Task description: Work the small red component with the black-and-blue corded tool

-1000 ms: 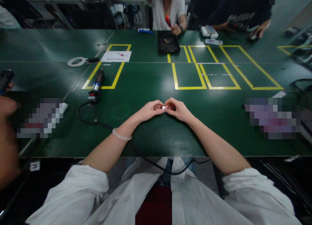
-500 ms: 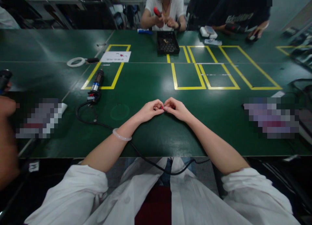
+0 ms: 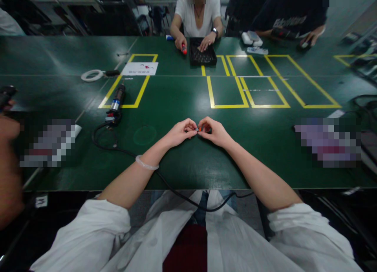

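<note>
Over the green table (image 3: 182, 166), my left hand (image 3: 183, 132) and my right hand (image 3: 214, 131) meet at the fingertips. Between them is a tiny red-orange and metallic part (image 3: 199, 129), too small to name. Both hands pinch at it from either side, thumbs and index fingers curled in. Left of my hands lies a dark cylindrical power tool (image 3: 118, 97) with a blue and silver band, its black cable (image 3: 176, 191) running under my left forearm toward my lap.
Yellow tape outlines (image 3: 229, 106) mark the tabletop. A printed sheet (image 3: 140, 68) and a coiled white cord (image 3: 92, 75) lie at back left. Opposite, a co-worker's hand reaches into a black tray (image 3: 203, 62); the other holds a red-handled tool (image 3: 184, 49). Blurred-out items flank me.
My hands barely shift; more of the red-orange and metallic part shows between the fingertips. The co-worker opposite has lowered the red-handled tool to the table and put a hand in the tray.
</note>
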Demonstrator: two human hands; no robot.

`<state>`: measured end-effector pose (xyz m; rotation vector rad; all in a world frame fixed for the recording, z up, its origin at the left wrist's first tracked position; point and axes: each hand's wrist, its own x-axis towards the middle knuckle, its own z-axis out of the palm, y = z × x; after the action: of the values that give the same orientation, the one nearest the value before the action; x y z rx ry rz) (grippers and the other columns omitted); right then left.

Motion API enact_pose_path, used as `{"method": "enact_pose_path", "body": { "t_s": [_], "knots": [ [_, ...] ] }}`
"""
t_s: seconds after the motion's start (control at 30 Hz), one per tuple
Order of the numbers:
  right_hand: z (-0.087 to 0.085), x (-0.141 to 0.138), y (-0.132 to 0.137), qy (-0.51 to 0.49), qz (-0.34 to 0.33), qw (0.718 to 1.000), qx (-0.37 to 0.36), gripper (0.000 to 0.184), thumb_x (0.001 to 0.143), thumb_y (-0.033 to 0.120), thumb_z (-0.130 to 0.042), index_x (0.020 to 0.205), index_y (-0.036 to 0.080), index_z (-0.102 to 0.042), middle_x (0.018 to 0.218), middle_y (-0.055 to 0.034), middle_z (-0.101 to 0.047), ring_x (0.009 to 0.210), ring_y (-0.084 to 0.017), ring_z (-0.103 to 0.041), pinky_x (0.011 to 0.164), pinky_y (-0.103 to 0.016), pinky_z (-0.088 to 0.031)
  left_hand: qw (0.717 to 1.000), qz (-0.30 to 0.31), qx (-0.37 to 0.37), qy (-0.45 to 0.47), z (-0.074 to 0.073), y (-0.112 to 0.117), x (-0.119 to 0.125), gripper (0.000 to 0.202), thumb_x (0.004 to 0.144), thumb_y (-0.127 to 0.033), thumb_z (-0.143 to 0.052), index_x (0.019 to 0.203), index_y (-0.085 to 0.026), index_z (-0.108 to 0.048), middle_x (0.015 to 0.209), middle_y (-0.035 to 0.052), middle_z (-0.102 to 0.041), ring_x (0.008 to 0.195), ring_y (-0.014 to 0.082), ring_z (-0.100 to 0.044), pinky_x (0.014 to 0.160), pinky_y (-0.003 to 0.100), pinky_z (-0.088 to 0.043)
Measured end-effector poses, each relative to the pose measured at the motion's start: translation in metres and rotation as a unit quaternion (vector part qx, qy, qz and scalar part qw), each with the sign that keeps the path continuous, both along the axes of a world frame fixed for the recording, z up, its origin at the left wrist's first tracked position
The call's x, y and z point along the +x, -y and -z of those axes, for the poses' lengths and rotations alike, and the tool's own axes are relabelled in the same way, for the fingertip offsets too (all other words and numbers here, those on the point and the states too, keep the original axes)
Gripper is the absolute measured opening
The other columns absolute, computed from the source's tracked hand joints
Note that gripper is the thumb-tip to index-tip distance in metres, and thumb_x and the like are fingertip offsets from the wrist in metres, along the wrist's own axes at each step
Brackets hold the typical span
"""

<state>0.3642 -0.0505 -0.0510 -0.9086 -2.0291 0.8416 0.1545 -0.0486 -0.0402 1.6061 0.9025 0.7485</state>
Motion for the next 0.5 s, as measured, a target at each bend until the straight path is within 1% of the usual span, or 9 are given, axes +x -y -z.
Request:
{"method": "enact_pose_path", "body": {
  "t_s": [0.07, 0.17, 0.5],
  "knots": [
    [0.0005, 0.0002, -0.0004, 0.006, 0.006, 1.000, 0.003, 0.018, 0.083, 0.025, -0.067, 0.097, 0.021, -0.058, 0.090, -0.0023, -0.064, 0.073, -0.015, -0.060, 0.068, -0.029, -0.047, 1.000, 0.001, 0.005, 0.005, -0.0005, 0.0003, 0.0001, 0.028, 0.079, -0.027, -0.072, 0.097, -0.013, -0.055, 0.090, 0.0030, -0.059, 0.072, 0.0089, -0.057, 0.065, 0.022, -0.047],
    [0.0013, 0.0008, -0.0013, 0.021, 0.008, 1.000, 0.004, 0.015, 0.083, 0.025, -0.066, 0.095, 0.020, -0.059, 0.089, -0.0027, -0.064, 0.073, -0.015, -0.060, 0.068, -0.029, -0.047, 1.000, 0.000, 0.007, 0.011, 0.0001, 0.0002, 0.0003, 0.028, 0.079, -0.025, -0.072, 0.096, -0.013, -0.055, 0.091, 0.0031, -0.060, 0.072, 0.0085, -0.057, 0.065, 0.022, -0.047],
    [0.0021, 0.0025, -0.0020, 0.032, -0.002, 0.999, 0.008, 0.013, 0.084, 0.022, -0.066, 0.095, 0.019, -0.061, 0.088, -0.0021, -0.063, 0.071, -0.014, -0.058, 0.066, -0.028, -0.046, 1.000, 0.004, 0.002, 0.013, -0.0018, 0.0005, 0.0007, 0.027, 0.078, -0.024, -0.073, 0.096, -0.012, -0.055, 0.091, 0.0031, -0.060, 0.073, 0.0090, -0.058, 0.066, 0.023, -0.046]
  ]
}}
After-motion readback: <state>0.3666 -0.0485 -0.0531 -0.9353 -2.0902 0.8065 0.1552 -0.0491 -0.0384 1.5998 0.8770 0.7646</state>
